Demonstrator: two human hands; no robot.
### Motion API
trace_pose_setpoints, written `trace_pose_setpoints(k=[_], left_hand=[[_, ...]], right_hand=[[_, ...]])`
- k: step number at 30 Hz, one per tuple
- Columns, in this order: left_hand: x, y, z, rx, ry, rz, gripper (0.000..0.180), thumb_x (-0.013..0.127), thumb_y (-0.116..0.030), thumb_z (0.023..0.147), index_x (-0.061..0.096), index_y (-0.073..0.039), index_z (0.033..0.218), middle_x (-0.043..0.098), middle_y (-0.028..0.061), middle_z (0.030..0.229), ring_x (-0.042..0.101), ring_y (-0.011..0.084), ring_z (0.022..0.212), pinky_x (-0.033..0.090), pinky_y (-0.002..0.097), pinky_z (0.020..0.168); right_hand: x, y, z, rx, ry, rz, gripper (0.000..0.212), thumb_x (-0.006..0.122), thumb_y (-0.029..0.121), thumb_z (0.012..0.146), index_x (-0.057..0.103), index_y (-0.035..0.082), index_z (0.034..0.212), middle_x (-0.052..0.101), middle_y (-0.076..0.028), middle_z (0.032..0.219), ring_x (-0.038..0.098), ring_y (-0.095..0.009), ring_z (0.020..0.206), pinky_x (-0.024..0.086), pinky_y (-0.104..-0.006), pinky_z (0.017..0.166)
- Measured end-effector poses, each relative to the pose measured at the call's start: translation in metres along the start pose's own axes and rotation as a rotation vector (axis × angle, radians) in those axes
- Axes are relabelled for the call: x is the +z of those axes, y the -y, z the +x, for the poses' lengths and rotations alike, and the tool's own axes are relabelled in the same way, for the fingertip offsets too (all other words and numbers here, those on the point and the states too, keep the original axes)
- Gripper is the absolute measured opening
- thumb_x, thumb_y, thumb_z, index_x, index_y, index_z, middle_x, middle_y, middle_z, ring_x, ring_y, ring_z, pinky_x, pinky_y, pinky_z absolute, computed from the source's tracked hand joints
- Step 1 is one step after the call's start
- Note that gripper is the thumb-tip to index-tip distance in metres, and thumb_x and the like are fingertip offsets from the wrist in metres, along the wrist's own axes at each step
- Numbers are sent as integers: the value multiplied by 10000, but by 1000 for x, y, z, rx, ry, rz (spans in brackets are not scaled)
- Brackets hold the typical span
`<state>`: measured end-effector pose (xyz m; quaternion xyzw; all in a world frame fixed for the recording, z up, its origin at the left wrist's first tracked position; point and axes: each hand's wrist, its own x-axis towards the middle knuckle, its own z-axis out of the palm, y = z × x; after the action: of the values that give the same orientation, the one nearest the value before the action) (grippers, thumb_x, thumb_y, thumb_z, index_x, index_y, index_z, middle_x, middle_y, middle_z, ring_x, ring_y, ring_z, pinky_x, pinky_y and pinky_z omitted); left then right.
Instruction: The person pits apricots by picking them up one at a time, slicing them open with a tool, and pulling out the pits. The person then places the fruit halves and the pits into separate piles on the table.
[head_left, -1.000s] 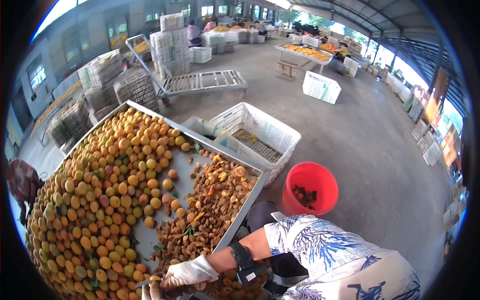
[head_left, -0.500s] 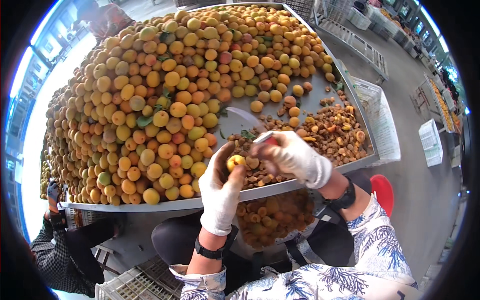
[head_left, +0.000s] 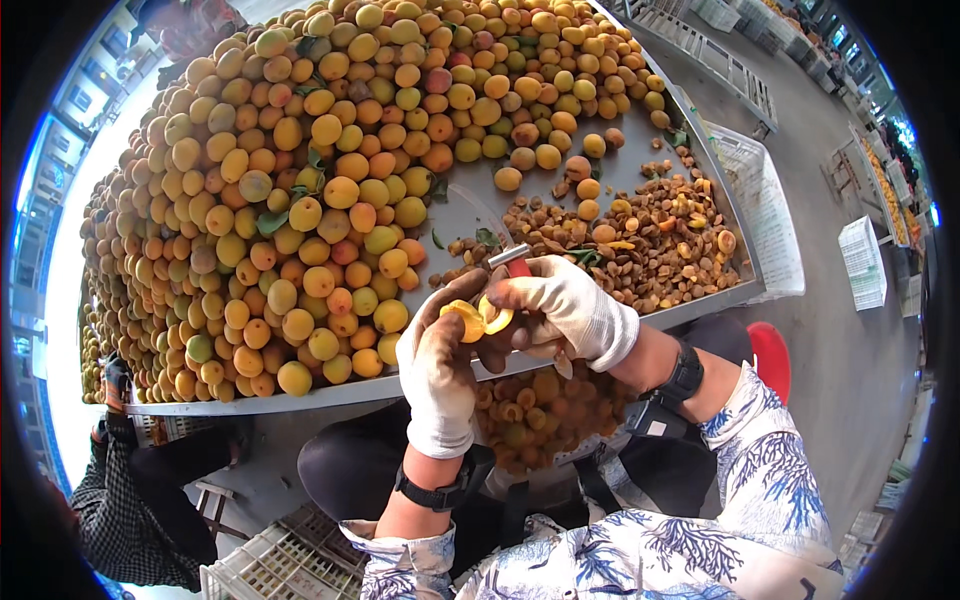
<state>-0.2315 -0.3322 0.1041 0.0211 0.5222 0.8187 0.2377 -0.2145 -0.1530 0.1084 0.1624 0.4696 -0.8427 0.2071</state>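
Fruit (head_left: 463,322) is now split open between both hands; half a second earlier, it sat in the left hand (head_left: 436,372) alone. Left fingers clamp one side; the right hand (head_left: 580,308) grips the other side plus a red-handled knife (head_left: 518,267). Cut faces show yellow; fingers cover their edges. Brown pits (head_left: 650,250) lie beyond the grip, whole fruits (head_left: 305,215) to its left, cut fruit (head_left: 535,412) below, crate (head_left: 765,215) farther right.

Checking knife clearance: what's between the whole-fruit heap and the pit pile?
Head view: grey metal tabletop, a few loose fruits, some leaves, and the knife's faint curved blade across it.
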Motion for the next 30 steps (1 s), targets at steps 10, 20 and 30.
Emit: trace_pose_setpoints(k=[10,20,30], left_hand=[[-2,8,4,-15,-17,-107,468,564,-73,909,509,72,1351,658,156,1168,666,171,803,551,275,657],[-5,8,4,-135,-94,-182,429,652,17,844,584,61,1265,672,139,1136,686,199,934,594,317,786],[-9,15,5,-38,-148,-298,376,648,25,865,589,68,1234,673,158,1111,708,223,890,624,339,763]], right_hand=[[2,-4,4,12,-62,108,262,666,264,973,649,22,1072,659,-47,768,562,-59,491,361,-177,397],[-13,-6,9,-412,-253,32,209,690,230,945,718,26,911,703,-65,777,633,-97,586,464,-219,483],[12,17,-27,-704,-269,-405,588,643,537,923,696,-14,1123,703,-85,911,651,-114,752,518,-234,662]])
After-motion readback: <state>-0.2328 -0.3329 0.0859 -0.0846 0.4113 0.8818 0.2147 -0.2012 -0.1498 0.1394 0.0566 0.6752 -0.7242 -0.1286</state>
